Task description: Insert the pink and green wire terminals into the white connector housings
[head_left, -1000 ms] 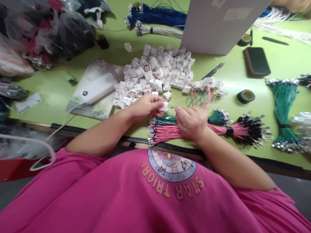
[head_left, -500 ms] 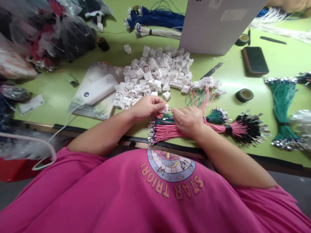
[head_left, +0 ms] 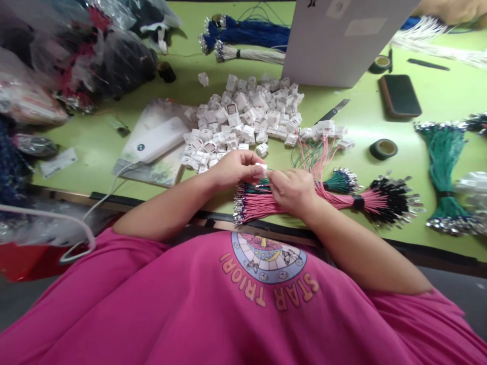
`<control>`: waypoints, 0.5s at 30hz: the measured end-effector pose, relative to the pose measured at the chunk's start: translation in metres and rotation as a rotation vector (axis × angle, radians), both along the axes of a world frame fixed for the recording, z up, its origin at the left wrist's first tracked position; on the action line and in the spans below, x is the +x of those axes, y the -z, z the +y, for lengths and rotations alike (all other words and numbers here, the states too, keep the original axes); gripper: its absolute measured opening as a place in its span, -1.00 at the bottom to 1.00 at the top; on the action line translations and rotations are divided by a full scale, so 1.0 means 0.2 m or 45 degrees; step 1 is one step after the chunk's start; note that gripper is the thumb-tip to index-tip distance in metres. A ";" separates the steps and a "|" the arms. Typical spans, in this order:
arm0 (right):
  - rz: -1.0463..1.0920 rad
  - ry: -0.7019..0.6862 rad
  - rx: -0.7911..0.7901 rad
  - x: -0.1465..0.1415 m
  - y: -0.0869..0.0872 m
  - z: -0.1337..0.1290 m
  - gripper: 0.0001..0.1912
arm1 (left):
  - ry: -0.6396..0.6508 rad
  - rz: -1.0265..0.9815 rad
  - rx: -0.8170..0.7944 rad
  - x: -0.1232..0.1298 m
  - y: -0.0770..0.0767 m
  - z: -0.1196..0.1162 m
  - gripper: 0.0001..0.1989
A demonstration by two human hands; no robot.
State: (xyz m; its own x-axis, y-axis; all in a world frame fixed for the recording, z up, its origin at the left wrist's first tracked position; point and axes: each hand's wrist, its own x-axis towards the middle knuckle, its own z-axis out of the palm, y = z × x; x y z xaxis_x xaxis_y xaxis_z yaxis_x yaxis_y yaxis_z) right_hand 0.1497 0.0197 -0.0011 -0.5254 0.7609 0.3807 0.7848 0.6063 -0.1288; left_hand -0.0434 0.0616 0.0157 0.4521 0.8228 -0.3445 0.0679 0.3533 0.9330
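My left hand (head_left: pixel 243 167) pinches a small white plastic connector housing (head_left: pixel 261 168) between thumb and fingers. Close against it, my right hand (head_left: pixel 292 187) is closed in a pinch on a thin wire, mostly hidden by the fingers; its colour is hard to make out. Under my hands lies a bundle of pink wires (head_left: pixel 256 207) with metal terminals at the left end. Green wires (head_left: pixel 340 181) lie just behind it. Beyond my left hand spreads a heap of loose white connector housings (head_left: pixel 243 119). Several housings with pink and green wires attached (head_left: pixel 327 129) rest beyond my right hand.
A white power bank (head_left: pixel 162 139) with a cable lies on a booklet at left, near plastic bags (head_left: pixel 125 61). Right of the heap are a knife (head_left: pixel 333 111), a tape roll (head_left: pixel 383 149), a phone (head_left: pixel 400 95) and green wire bundles (head_left: pixel 443 162). A grey box (head_left: pixel 342 45) stands behind.
The connector housing in my left hand has shifted slightly right, and the gap to my right fingertips has narrowed. The view has moved slightly. Both hands keep their pinch.
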 end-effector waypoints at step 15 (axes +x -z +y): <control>0.254 0.161 -0.232 0.02 -0.08 0.11 -0.63 | 0.290 0.760 1.176 0.21 -0.13 0.54 -0.78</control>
State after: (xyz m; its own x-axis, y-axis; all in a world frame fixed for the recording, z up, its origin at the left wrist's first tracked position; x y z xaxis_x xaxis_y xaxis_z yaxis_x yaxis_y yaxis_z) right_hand 0.1536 0.0408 0.0153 -0.3509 0.8808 0.3179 0.8008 0.4582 -0.3857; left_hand -0.0007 0.1693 0.0424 0.5911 0.7937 0.1433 0.5663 -0.5350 0.6270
